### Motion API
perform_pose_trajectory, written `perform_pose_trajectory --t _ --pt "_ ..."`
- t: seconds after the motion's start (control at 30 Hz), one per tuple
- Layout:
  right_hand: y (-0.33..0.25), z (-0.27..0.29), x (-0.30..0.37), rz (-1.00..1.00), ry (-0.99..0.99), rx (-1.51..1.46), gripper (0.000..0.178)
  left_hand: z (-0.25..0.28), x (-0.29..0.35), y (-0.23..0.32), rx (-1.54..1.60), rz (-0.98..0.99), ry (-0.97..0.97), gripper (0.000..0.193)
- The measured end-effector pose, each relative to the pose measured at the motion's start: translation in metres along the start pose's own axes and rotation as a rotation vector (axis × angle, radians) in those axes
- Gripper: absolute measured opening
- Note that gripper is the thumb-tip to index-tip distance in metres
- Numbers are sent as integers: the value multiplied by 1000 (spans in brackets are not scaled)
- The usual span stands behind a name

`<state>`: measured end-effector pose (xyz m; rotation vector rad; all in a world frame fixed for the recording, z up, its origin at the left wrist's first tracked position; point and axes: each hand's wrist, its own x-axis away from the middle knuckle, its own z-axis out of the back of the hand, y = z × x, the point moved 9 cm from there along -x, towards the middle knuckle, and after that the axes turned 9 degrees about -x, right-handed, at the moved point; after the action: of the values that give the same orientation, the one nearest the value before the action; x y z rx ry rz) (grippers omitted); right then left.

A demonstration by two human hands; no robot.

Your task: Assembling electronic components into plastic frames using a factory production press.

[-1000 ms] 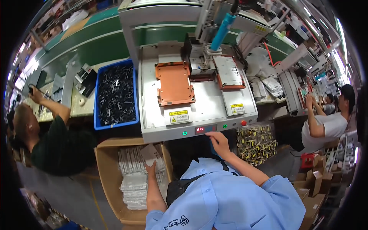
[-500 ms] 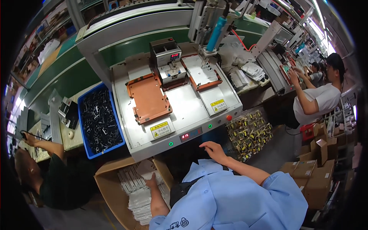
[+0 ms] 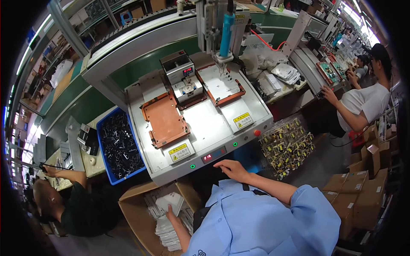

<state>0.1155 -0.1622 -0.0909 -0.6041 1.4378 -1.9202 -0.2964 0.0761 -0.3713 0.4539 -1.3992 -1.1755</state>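
My left hand [image 3: 173,216] is closed on the edge of a flat white panel [image 3: 170,201] over an open cardboard box [image 3: 131,204]. Below it in the box lie several stacked white panels [image 3: 166,233], some in clear wrap. My right hand [image 3: 233,170] holds nothing, its fingers partly stretched out beside the front edge of a white bench machine [image 3: 204,138]. On the machine, an orange fixture [image 3: 165,121] at the left holds no panel. The right-hand fixture carries a white panel [image 3: 217,84], with the tip of a blue automatic screwdriver [image 3: 226,36] above it.
A blue bin [image 3: 112,174] of small black parts stands left of the machine. Bags of yellow-marked parts [image 3: 287,149] lie to the right. A red button [image 3: 257,133] sits on the machine's front corner. One co-worker [image 3: 361,106] works at the right, another [image 3: 64,205] at the left.
My left hand has brought the white panel up from the stack, so it shows more fully. The right hand stays by the machine's front edge. The screwdriver has shifted slightly left over its panel.
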Motion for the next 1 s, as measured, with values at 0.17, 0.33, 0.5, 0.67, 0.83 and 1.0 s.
perform_pose_trajectory --t 0.17,0.33,0.5,0.67,0.83,1.0 --pt "-120 44 -26 346 103 -79 22 19 74 107 -161 -579 137 59" --pt "-314 95 15 1184 39 43 13 2 80 186 1518 -149 -293 44" --pt "-364 102 43 1032 695 -358 19 -100 148 370 1654 -267 -981 44" --pt "-378 67 -3 1184 232 -105 26 -154 197 399 1768 -135 -1191 37" --pt "-255 9 -62 827 16 81 34 -231 228 377 1944 373 -1326 37" --pt "-133 -34 -59 -414 -430 -849 47 -273 272 345 1420 620 -1658 44"
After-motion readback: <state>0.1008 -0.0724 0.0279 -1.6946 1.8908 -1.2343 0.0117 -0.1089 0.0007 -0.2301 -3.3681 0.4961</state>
